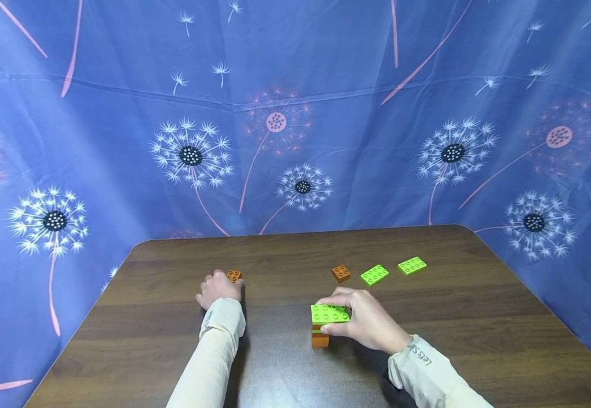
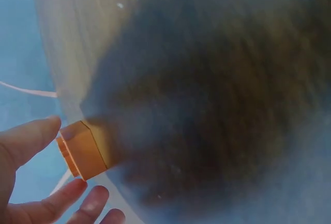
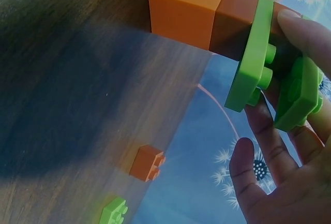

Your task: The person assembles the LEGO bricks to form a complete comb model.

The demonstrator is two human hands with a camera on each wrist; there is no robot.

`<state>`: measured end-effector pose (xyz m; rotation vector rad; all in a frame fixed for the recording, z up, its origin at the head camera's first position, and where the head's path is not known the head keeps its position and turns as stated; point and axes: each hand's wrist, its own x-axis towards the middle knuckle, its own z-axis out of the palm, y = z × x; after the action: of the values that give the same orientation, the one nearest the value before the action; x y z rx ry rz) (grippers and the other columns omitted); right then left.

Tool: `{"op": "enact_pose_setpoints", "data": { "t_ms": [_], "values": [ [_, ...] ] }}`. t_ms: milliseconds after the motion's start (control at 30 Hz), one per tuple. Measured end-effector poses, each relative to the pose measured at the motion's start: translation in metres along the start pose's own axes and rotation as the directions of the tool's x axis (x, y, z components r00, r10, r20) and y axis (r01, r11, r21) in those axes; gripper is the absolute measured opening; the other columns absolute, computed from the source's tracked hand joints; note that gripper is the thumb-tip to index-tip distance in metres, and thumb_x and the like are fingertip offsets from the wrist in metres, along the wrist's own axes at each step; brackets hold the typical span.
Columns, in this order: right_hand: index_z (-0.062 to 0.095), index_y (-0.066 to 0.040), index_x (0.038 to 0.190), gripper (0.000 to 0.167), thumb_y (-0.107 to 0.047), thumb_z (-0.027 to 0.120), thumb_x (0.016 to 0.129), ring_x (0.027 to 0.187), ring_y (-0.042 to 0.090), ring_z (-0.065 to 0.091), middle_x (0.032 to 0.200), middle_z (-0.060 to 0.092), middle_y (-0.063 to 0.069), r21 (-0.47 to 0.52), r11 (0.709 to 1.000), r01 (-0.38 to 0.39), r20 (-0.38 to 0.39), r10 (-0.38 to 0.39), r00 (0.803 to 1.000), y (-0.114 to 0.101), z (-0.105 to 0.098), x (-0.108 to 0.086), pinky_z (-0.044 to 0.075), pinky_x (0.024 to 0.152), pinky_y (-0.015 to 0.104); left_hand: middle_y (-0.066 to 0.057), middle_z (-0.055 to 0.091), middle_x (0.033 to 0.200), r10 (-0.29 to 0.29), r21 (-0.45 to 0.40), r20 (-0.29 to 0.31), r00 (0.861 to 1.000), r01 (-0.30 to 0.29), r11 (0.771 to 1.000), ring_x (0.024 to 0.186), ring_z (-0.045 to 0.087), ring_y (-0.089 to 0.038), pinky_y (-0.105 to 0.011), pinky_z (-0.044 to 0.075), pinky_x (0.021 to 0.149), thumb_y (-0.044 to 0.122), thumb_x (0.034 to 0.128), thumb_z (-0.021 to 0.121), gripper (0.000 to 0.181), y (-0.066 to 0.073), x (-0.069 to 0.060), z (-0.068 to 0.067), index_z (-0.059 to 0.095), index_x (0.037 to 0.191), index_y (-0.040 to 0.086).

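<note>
On the left of the table, my left hand [image 1: 220, 288] has its thumb and forefinger at opposite sides of a small orange brick [image 2: 85, 151] that sits on the tabletop. The other fingers stay off it. Nearer the front, my right hand [image 1: 369, 320] grips the upper part of an upright stack of bricks [image 1: 320, 340]. The stack has an orange brick [image 3: 183, 9] at its base, then a darker orange brick, a green plate [image 3: 253, 58], another darker orange brick and a green plate [image 1: 330, 313] on top. Part of the upper stack is hidden by the fingers.
Behind the right hand, a brown-orange brick [image 1: 341, 273] and two green plates, one nearer [image 1: 374, 275] and one farther right [image 1: 412, 266], lie on the brown wooden table [image 1: 275, 255]. A blue dandelion-patterned cloth [image 1: 326, 130] hangs behind the table's far edge.
</note>
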<state>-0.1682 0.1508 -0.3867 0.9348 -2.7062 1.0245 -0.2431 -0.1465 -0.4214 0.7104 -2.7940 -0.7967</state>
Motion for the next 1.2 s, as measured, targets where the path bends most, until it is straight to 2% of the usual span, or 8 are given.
{"op": "enact_pose_setpoints", "data": {
  "t_ms": [267, 700, 933, 1200],
  "values": [
    [0.076, -0.009, 0.115, 0.043, -0.024, 0.089, 0.077, 0.078, 0.000, 0.056, 0.094, 0.066, -0.014, -0.002, 1.000, 0.009, -0.006, -0.009, 1.000, -0.001, 0.001, 0.000, 0.049, 0.071, 0.027, -0.031, 0.062, 0.117, 0.018, 0.046, -0.021, 1.000, -0.017, 0.999, 0.113, 0.057, -0.046, -0.059, 0.043, 0.093, 0.028, 0.0867, 0.077, 0.053, -0.003, 0.004, 0.009, 0.062, 0.118, -0.012],
    [0.077, -0.009, 0.115, 0.043, -0.022, 0.089, 0.076, 0.079, 0.000, 0.056, 0.093, 0.067, -0.013, -0.014, 1.000, 0.026, -0.019, -0.027, 0.999, -0.001, 0.002, 0.000, 0.050, 0.072, 0.027, -0.031, 0.062, 0.117, 0.053, 0.075, -0.036, 0.998, -0.051, 0.996, 0.111, 0.059, -0.046, -0.060, 0.044, 0.092, 0.024, 0.0878, 0.073, 0.046, -0.006, 0.001, 0.011, 0.063, 0.116, -0.012],
    [0.077, -0.010, 0.115, 0.043, -0.024, 0.090, 0.076, 0.077, 0.000, 0.055, 0.092, 0.065, -0.015, -0.008, 1.000, 0.010, -0.007, -0.010, 1.000, -0.001, 0.001, 0.001, 0.048, 0.070, 0.026, -0.028, 0.066, 0.111, 0.109, 0.051, -0.028, 0.994, -0.107, 0.993, 0.108, 0.061, -0.045, -0.059, 0.046, 0.089, 0.025, 0.0859, 0.076, 0.044, -0.004, -0.006, 0.005, 0.065, 0.112, -0.009],
    [0.077, -0.013, 0.114, 0.042, -0.022, 0.090, 0.075, 0.077, 0.000, 0.055, 0.092, 0.066, -0.015, -0.025, 1.000, 0.006, -0.006, -0.006, 1.000, 0.000, 0.002, 0.001, 0.049, 0.070, 0.026, -0.026, 0.067, 0.106, 0.185, 0.059, 0.015, 0.983, -0.185, 0.981, 0.104, 0.063, -0.044, -0.058, 0.048, 0.087, 0.030, 0.0870, 0.078, 0.048, 0.006, -0.021, -0.009, 0.066, 0.115, -0.007]
  ]
}}
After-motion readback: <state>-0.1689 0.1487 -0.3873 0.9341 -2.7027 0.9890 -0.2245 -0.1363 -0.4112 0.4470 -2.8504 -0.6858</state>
